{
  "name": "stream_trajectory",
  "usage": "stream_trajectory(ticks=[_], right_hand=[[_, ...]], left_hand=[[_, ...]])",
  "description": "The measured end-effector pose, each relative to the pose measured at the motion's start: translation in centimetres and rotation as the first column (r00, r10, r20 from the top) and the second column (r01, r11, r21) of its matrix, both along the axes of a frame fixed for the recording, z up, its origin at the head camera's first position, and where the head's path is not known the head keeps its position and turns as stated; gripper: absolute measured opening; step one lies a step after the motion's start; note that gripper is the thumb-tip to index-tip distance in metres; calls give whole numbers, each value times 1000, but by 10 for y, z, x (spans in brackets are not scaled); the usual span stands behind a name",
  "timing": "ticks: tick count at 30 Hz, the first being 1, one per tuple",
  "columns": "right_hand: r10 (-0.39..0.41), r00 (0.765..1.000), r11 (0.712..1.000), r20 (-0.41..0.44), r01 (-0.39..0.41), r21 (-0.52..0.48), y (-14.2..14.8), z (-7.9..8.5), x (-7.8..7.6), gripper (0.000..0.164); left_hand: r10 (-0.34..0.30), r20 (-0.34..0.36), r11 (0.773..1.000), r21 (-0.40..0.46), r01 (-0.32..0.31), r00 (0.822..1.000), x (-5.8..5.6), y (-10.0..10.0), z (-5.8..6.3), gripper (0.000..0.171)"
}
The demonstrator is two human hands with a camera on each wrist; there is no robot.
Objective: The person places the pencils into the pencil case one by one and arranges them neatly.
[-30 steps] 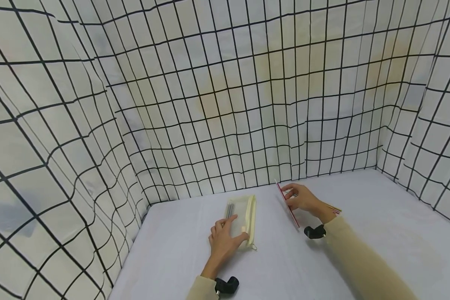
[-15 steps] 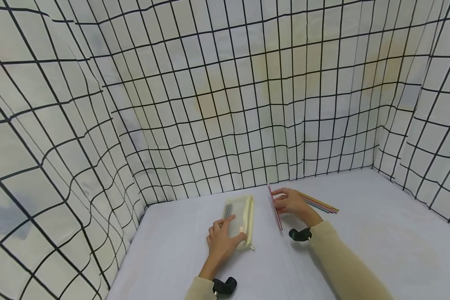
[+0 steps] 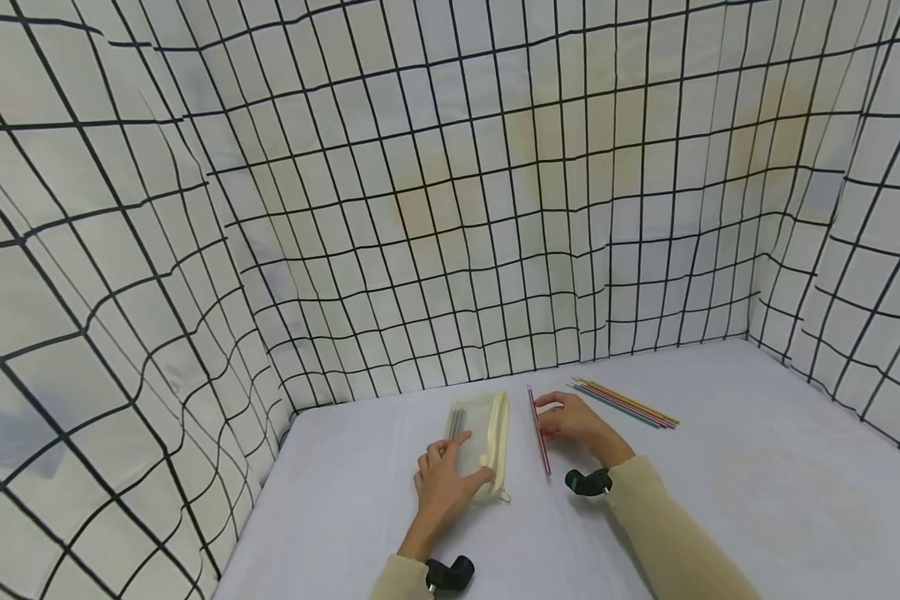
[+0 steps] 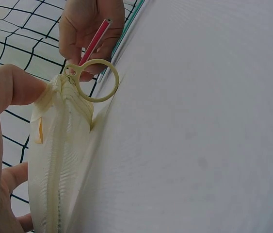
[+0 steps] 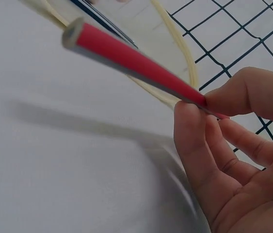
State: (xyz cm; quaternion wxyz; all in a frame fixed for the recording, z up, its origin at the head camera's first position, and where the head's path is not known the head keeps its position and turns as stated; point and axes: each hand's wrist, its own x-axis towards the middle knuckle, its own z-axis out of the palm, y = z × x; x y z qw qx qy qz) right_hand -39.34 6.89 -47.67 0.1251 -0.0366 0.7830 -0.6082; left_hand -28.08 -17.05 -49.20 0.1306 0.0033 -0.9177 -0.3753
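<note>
My left hand (image 3: 442,479) grips a pale yellow mesh pencil case (image 3: 483,414), fingers on its left side and thumb at the zip edge. The case lies on the table with a few dark pencils (image 3: 457,417) inside. A yellow ring pull (image 4: 99,80) hangs from its zip end in the left wrist view. Just right of the case, my right hand (image 3: 573,422) pinches a red pencil (image 5: 131,62) between thumb and fingertips. In the right wrist view the pencil is raised off the cloth, its flat end toward the camera and its far end hidden by the fingers.
Several coloured pencils (image 3: 630,406), yellow, red and teal among them, lie in a loose bundle right of my right hand. White cloth covers the table (image 3: 750,467). Black-gridded white curtains (image 3: 435,250) hang along the back and both sides.
My right hand has carried the red pencil left and slightly toward me, closer to the pencil case. The pencil bundle behind it now shows fully. My left hand holds its place on the case.
</note>
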Motion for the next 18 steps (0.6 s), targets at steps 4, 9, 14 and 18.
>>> stream_trajectory(ticks=[4,9,14,18], right_hand=[[23,1000,1000,13,-23,-16,-3,-1,3,46],[60,998,998,13,-59,-16,-12,-1,7,46],[79,997,997,2,-79,-1,-23,1,11,46],[78,997,997,4,-78,-15,-31,2,13,45]], left_hand=[[7,3,1000,-7,-7,1000,0,0,0,81],[6,-1,1000,-9,-6,1000,0,0,0,81],[11,5,1000,-19,-11,1000,-1,0,-1,81],[13,10,1000,-20,-13,1000,-2,0,-2,80]])
